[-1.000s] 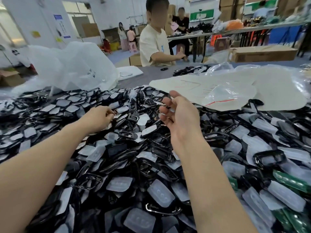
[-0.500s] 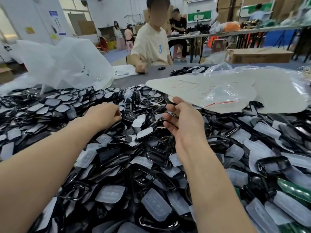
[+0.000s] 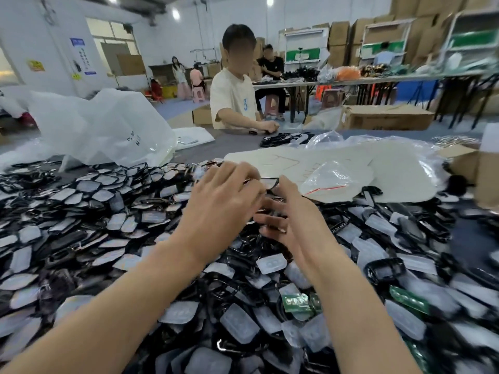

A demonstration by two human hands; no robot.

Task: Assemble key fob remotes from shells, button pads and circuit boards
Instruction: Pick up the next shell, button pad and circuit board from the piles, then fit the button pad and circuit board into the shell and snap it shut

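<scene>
A deep pile of key fob parts covers the table: black shell frames (image 3: 383, 268), translucent button pads (image 3: 240, 322) and green circuit boards (image 3: 297, 302). Flat film-covered pieces (image 3: 89, 184) lie heaped on the left. My left hand (image 3: 224, 203) hovers over the middle of the pile, back up, its fingertips curled on a black shell (image 3: 267, 182) that sticks out beyond them. My right hand (image 3: 294, 220) is right beside it, fingers spread and pointing left, thumb up near the shell's edge. Motion blur hides the exact contact.
A big clear plastic bag (image 3: 108, 130) stands at the back left. A white sheet (image 3: 391, 168) with a small clear bag (image 3: 332, 179) on it lies beyond my hands. A cardboard box (image 3: 483, 174) is at the right edge. A person (image 3: 235, 103) works across the table.
My left hand left the pile on the left and came up to meet my right hand, bringing a black shell. My head lifted, showing more of the room.
</scene>
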